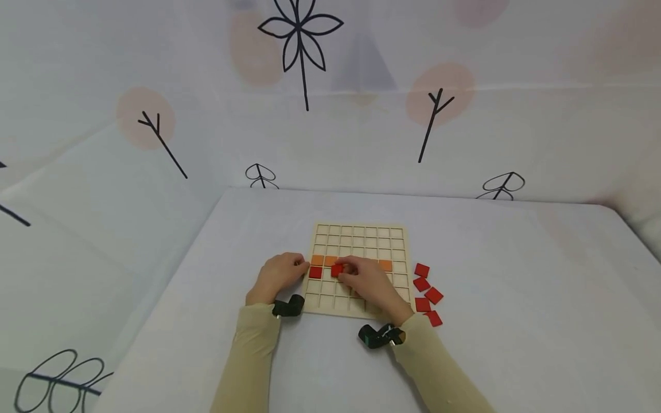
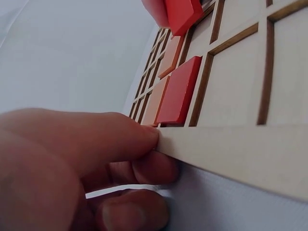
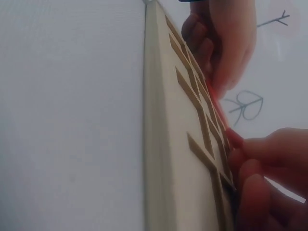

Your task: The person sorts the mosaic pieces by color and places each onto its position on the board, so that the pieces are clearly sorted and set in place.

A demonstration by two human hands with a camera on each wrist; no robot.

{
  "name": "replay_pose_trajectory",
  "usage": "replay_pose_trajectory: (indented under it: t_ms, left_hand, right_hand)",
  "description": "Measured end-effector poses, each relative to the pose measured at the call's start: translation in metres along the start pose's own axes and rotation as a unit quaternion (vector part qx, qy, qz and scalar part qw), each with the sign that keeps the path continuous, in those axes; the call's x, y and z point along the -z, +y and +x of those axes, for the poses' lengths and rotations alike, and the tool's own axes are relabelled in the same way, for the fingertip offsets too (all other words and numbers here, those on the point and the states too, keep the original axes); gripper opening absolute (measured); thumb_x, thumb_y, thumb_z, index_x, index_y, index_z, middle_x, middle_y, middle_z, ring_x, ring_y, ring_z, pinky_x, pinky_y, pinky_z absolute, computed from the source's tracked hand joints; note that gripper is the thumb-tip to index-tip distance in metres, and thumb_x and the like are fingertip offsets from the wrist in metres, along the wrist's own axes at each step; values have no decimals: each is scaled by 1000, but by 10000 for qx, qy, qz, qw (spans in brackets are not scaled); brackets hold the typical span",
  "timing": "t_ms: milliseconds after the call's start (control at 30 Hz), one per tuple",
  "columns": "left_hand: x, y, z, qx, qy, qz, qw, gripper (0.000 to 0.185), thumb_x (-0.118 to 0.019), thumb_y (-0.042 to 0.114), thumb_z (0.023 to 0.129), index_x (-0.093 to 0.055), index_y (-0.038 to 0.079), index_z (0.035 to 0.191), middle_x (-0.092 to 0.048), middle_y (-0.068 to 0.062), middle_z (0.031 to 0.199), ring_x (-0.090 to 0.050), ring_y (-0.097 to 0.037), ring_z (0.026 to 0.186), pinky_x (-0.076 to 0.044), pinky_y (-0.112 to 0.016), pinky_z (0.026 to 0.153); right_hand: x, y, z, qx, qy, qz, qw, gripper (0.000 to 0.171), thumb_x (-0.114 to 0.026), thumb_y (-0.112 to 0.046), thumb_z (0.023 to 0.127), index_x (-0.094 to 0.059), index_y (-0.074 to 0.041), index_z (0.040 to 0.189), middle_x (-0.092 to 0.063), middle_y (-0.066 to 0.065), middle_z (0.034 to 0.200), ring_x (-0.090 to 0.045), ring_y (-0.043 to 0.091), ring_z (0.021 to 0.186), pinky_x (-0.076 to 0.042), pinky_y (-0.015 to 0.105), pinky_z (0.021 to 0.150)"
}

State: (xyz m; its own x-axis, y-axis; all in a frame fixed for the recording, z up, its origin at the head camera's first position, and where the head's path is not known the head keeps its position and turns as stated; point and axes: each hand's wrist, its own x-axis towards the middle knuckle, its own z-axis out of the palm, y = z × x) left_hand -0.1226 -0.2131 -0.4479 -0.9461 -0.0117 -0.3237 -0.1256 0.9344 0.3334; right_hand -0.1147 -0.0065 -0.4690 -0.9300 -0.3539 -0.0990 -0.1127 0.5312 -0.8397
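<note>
Right hand [image 1: 369,281] pinches red tile [image 1: 337,269] over board [image 1: 361,235].

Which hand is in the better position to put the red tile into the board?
Probably the right hand: it already pinches the red tile over the wooden board. The left hand only touches the board's edge.

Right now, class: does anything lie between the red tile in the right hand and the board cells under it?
Nothing visible does. The right hand pinches the red tile just over the board, beside a seated red tile; the cell beneath is hidden.
</note>
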Motion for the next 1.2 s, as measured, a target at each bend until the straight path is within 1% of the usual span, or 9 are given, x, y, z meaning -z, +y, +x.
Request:
replay_pose_trajectory:
  t_ms: [133, 233, 333, 433, 600, 833, 1033, 1200]
  left_hand:
    - [1, -2, 1, 2, 4, 77, 10000, 23, -50, 34, 90, -60, 16, 81, -54, 0, 74, -48, -16, 71, -35, -29, 60]
    - [1, -3, 1, -36, 24, 101, 9999, 23, -50, 35, 90, -60, 16, 81, -54, 0, 74, -48, -16, 71, -35, -29, 61]
    - [1, -2, 2, -83, 30, 73, 9999, 23, -50, 34, 90, -60, 16, 80, -54, 0, 74, -48, -16, 71, -35, -29, 61]
    - [0, -1, 2, -111, 37, 105, 9999, 24, -49, 34, 90, -60, 16, 80, -54, 0, 73, -48, -16, 71, -35, -29, 61]
    - [0, 1, 2, -135, 82, 174, 9997, 23, -50, 34, 90, -60, 15, 81, -54, 0, 74, -48, -16, 71, -35, -29, 61]
    - [0, -1, 1, -119, 109, 73, 9998, 23, -50, 33, 90, -59, 16, 77, -53, 0, 70, -47, -17, 69, -34, -29, 59]
    - [0, -1, 1, -150, 97, 90, 9998, 23, -50, 33, 90, -59, 16, 78, -53, 0, 71, -48, -17, 69, -34, -29, 59]
    - [-1, -1, 1, -96, 82, 73, 9999, 22, -50, 33, 90, -60, 16, 80, -54, 0, 73, -48, -17, 70, -35, -29, 60]
  right_hand:
    - [-3, -2, -1, 162, 185, -412, 9988, 30, -63, -22, 84, -63, -19, 114, -59, -6, 79, -51, 11, 62, -41, 27, 57]
    - [-5, -3, -1, 181, 294, -716, 9968, 31, -63, -23, 84, -63, -21, 115, -58, -8, 78, -49, 11, 65, -38, 27, 59]
    - [-5, -5, -1, 213, 376, -1022, 9938, 32, -63, -25, 83, -64, -22, 115, -55, -7, 76, -46, 12, 67, -35, 27, 59]
    - [-5, -5, -2, 253, 412, -1214, 9914, 32, -63, -25, 84, -64, -22, 115, -53, -6, 74, -45, 12, 66, -33, 27, 57]
    - [-6, -7, -3, 395, 390, -1424, 9883, 29, -64, -25, 83, -65, -22, 112, -52, -7, 70, -44, 11, 62, -32, 26, 54]
    - [-8, -9, -3, 378, 306, -1711, 9841, 31, -63, -26, 84, -65, -23, 114, -49, -6, 67, -44, 11, 60, -30, 25, 50]
    - [-12, -6, -2, 369, 371, -1750, 9832, 32, -65, -26, 83, -64, -24, 115, -49, -6, 67, -44, 11, 59, -29, 25, 49]
    - [-13, -7, -3, 355, 337, -1827, 9819, 33, -64, -26, 84, -63, -24, 117, -48, -5, 65, -43, 11, 57, -27, 25, 47]
